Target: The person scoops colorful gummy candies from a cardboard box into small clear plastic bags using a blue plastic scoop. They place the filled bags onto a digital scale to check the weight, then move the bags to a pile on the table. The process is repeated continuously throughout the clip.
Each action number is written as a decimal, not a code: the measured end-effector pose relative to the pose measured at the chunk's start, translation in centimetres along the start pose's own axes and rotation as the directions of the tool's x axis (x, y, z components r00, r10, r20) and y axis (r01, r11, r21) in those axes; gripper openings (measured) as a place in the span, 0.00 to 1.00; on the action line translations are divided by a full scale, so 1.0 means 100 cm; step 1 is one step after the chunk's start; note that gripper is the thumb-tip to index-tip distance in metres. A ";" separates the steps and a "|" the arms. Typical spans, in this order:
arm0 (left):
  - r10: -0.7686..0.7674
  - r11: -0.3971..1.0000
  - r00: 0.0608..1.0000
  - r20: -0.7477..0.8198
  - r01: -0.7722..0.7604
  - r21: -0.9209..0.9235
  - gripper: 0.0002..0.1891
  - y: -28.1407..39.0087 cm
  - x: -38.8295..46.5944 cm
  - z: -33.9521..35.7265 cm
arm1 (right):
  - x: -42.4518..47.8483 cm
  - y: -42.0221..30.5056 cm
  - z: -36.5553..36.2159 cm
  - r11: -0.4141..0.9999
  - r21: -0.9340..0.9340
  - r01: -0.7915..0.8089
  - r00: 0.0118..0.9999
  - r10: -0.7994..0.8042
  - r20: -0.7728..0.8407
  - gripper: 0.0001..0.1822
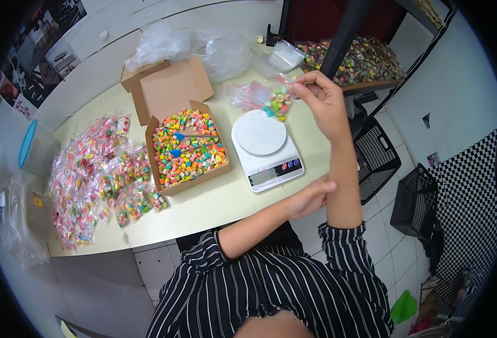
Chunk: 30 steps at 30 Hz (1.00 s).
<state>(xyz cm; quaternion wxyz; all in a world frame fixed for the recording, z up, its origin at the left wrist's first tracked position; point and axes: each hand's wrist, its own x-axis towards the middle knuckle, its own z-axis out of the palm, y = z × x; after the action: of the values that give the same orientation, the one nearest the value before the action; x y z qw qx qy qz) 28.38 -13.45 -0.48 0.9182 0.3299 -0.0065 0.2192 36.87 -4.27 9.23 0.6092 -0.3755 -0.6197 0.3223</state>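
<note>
My right hand (322, 101) pinches the top of a small clear zip bag of colourful candies (279, 102), which hangs over the back edge of the digital kitchen scale (260, 133). My left hand (314, 196) touches my right forearm, in front of the scale's right side, and holds nothing that I can see. Left of the scale is an open cardboard box (197, 180) of small colourful candies, with blue-ended tongs (193, 145) lying on them. Flat zip bags with red seals (250, 95) lie behind the scale.
Many filled candy bags (81, 177) are heaped at the table's left, near a clear container with a blue rim (27, 143). Plastic bags (227, 55) lie at the back. A shelf at the right holds more packed candies (368, 61); black plastic baskets (377, 156) stand below.
</note>
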 end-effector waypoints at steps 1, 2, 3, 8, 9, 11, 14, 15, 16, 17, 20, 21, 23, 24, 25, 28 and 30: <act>-0.052 0.992 0.998 0.044 0.046 0.116 0.37 -0.001 0.001 0.002 | -0.004 -0.003 0.009 1.000 0.026 0.008 1.000 -0.008 -0.005 0.04; -0.067 0.993 0.998 0.017 0.065 0.095 0.38 -0.002 0.002 0.001 | -0.008 -0.006 0.017 0.999 0.051 0.016 1.000 -0.015 -0.010 0.04; 0.009 0.996 1.000 0.018 -0.011 0.094 0.38 0.003 0.001 0.001 | -0.012 -0.009 0.023 0.997 0.069 0.036 0.999 -0.036 -0.011 0.04; 0.537 0.839 0.790 -0.295 -0.536 0.091 0.36 0.029 -0.025 0.003 | -0.024 -0.014 0.042 0.978 0.184 0.097 0.994 -0.104 0.031 0.03; 0.578 0.810 0.749 -0.323 -0.574 0.119 0.34 0.036 -0.039 0.004 | -0.023 -0.016 0.046 0.972 0.213 0.102 0.992 -0.116 0.054 0.03; 0.648 0.752 0.668 -0.366 -0.637 0.170 0.30 0.048 -0.069 0.004 | -0.022 -0.020 0.053 0.979 0.162 0.120 0.991 -0.128 0.043 0.03; 0.876 0.483 0.351 -0.332 -0.635 0.603 0.29 0.047 -0.112 -0.004 | -0.025 -0.022 0.075 0.990 0.095 0.103 0.987 -0.114 0.116 0.03; 0.919 0.390 0.222 -0.326 -0.639 0.664 0.28 0.051 -0.123 -0.008 | -0.027 -0.022 0.081 0.991 0.043 0.127 0.981 -0.132 0.142 0.03; 0.947 0.295 0.091 -0.308 -0.627 0.721 0.27 0.057 -0.133 -0.011 | -0.029 -0.022 0.087 0.988 -0.008 0.153 0.974 -0.149 0.168 0.04; 0.949 0.309 0.122 -0.290 -0.538 0.784 0.27 0.064 -0.143 -0.012 | -0.032 -0.022 0.093 0.982 -0.058 0.180 0.967 -0.165 0.195 0.04; 0.936 0.334 0.225 -0.270 -0.328 0.884 0.19 0.095 -0.161 0.006 | -0.042 -0.024 0.112 0.994 -0.020 0.108 0.947 -0.097 0.306 0.05; 0.920 0.348 0.284 -0.271 -0.270 0.898 0.17 0.101 -0.164 0.008 | -0.045 -0.023 0.116 0.996 -0.011 0.084 0.936 -0.075 0.343 0.05; 0.872 0.365 0.400 -0.281 -0.149 0.919 0.14 0.109 -0.172 0.008 | -0.050 -0.020 0.124 0.996 -0.005 0.093 0.927 -0.084 0.366 0.05; 0.894 0.310 0.390 -0.221 -0.183 0.933 0.08 0.111 -0.172 0.005 | -0.052 -0.020 0.127 0.995 -0.010 0.104 0.922 -0.093 0.376 0.05; 0.897 0.312 0.384 -0.218 -0.202 0.928 0.07 0.110 -0.174 0.001 | -0.054 -0.019 0.130 0.993 -0.014 0.115 0.917 -0.100 0.385 0.05; 0.909 0.345 0.337 -0.245 -0.276 0.897 0.03 0.105 -0.174 -0.005 | -0.062 -0.011 0.138 0.998 0.004 0.070 0.940 -0.067 0.333 0.06; 0.914 0.363 0.304 -0.269 -0.313 0.878 0.03 0.104 -0.173 -0.010 | -0.068 -0.007 0.143 0.998 0.056 -0.013 0.966 -0.002 0.259 0.05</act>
<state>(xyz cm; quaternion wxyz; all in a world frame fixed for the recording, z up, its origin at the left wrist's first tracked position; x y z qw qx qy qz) 8.36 -12.58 2.33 0.4466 0.4839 0.3091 0.6862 22.42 -9.63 5.68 0.5326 -0.3145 -0.6834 0.3880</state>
